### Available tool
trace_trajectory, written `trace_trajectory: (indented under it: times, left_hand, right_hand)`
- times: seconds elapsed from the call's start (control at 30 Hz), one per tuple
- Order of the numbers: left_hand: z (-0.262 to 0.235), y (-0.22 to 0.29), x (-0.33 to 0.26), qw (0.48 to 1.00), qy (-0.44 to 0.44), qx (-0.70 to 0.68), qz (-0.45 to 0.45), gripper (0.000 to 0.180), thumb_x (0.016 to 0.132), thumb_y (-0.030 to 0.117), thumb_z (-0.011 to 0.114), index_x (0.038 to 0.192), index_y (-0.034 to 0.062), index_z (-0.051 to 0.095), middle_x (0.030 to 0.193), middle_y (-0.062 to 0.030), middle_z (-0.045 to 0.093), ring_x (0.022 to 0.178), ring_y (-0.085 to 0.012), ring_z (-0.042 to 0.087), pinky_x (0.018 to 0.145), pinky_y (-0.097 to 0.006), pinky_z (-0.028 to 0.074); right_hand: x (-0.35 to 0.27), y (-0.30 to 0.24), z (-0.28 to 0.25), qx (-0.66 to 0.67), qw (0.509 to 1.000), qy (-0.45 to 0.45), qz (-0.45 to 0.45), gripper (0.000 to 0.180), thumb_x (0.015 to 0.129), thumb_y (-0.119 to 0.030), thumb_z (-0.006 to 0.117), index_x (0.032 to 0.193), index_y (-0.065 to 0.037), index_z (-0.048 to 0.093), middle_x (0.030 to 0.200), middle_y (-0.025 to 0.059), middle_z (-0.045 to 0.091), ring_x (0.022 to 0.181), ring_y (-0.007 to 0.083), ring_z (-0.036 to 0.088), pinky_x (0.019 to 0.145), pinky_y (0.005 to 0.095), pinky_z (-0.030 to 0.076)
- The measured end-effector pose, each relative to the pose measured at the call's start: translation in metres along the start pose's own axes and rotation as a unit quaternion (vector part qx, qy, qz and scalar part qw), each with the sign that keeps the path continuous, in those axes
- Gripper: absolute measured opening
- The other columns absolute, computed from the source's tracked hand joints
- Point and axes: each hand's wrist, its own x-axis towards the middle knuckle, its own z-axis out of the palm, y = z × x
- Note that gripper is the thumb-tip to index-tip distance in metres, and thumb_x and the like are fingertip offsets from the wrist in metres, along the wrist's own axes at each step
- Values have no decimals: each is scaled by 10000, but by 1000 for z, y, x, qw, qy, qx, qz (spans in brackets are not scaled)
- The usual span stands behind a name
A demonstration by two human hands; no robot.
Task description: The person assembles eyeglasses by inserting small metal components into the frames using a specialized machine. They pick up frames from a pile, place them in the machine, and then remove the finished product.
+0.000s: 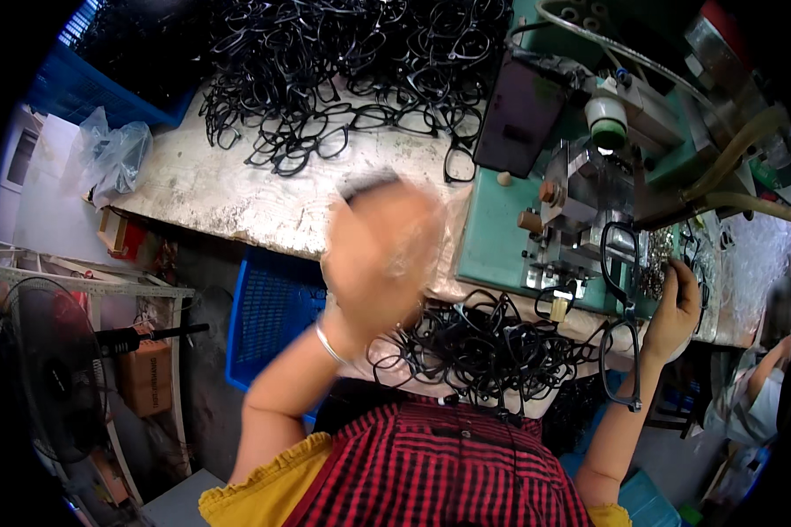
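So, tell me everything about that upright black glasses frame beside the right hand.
The black glasses frame looks like glossy plastic: two rims and a bridge. It is on end, one rim above the other, left of the right hand, overlapping the green machine in view. What supports it, and whether it has lenses, is unclear.

Left grip (pixel 385 250) blurred, left elbow (pixel 259 406) bent, right grip (pixel 675 309) out to the side, fingers (pixel 688 283) pointing forward

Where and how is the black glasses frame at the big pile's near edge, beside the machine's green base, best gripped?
Probably by the near rim, pinched from the person's side: it projects from the pile onto pale tabletop, while other frames crowd its far end and the green base its right.
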Motion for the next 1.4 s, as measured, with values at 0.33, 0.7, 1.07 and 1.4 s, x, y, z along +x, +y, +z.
trace_trajectory:
  times: [0.33, 0.7, 1.07, 1.4]
  left_hand:
    - [94, -174, 44, 919, -224, 309, 98, 115, 761, 120, 665, 862, 133, 718, 982, -20, 644, 990, -237, 573, 881, -374, 443]
    - [39, -128, 67, 981, 60, -90, -164, 246, 1045, 175, 501, 1203, 68, 655, 936, -43, 717, 788, -120, 642, 688, -232, 491]
    - [47, -87, 44, 922, 63, -253, -285, 339, 1046, 265, 514, 1235, -14, 547, 762, 15, 525, 653, -53, 451, 611, -191, 391]
    - [-2, 38, 104, 896, -30, -441, 38, 331, 1051, 230, 494, 1227, -30, 600, 1079, -140, 661, 806, -124, 627, 745, -246, 543]
  right_hand:
    - [29, -40, 35, 53, 996, -28, 67, 181, 945, -78, 646, 1091, 10, 706, 1028, 64, 708, 944, 118, 634, 865, 239, 483]
    - [-39, -37, -36, 26, 996, 51, 67, 163, 893, 0, 666, 1048, 37, 702, 1019, 69, 694, 949, 128, 615, 907, 273, 463]
    - [14, -114, 59, 299, 954, -35, 7, 445, 860, 70, 660, 1269, 32, 487, 1028, 73, 608, 968, 132, 564, 899, 271, 458]
    - [16, -141, 61, 404, 912, -46, 58, 630, 790, 92, 725, 1347, 48, 432, 915, 46, 634, 901, 126, 601, 902, 277, 467]
